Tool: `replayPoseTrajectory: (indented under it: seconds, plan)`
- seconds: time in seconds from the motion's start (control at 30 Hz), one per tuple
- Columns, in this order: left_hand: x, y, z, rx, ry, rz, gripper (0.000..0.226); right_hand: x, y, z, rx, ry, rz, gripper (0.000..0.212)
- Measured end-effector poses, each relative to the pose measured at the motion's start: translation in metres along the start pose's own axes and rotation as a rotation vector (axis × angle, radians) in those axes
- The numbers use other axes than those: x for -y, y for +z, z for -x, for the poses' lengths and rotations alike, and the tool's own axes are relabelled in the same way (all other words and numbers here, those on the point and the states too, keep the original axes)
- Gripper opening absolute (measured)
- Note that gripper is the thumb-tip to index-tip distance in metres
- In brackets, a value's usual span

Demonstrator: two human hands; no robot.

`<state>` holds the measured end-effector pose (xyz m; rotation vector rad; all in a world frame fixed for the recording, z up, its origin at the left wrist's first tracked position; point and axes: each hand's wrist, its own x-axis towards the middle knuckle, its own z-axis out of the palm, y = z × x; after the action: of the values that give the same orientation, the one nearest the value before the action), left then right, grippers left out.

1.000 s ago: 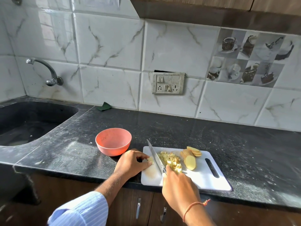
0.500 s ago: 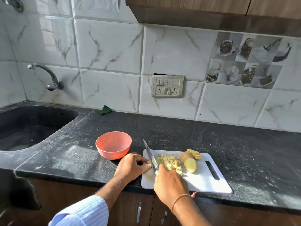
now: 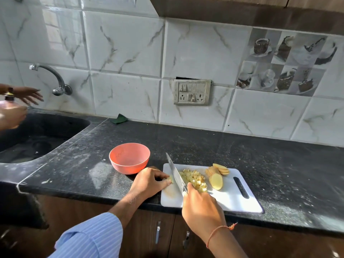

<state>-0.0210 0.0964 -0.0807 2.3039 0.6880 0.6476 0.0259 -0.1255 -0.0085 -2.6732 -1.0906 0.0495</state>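
White board [image 3: 232, 200]: one knife [image 3: 176, 174], one potato half [image 3: 216, 181], one diced pile [image 3: 193, 178]; one bowl [image 3: 129, 158].

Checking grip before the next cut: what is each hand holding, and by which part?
The right hand grips the knife by its handle. The left hand pinches a small potato piece at its left end, on the cutting board.
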Motion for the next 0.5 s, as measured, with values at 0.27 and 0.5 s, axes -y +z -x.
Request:
replayPoseTrajectory:
  seconds: [0.27, 0.5]
  plan:
    - [-0.004, 0.0, -0.002, 0.021, -0.04, -0.014, 0.022, 0.012, 0.012, -0.006, 0.036, -0.039, 0.018, 0.048]
    - [-0.003, 0.001, -0.002, 0.018, -0.044, -0.032, 0.023, 0.012, 0.012, -0.01, 0.054, -0.043, 0.095, 0.054]
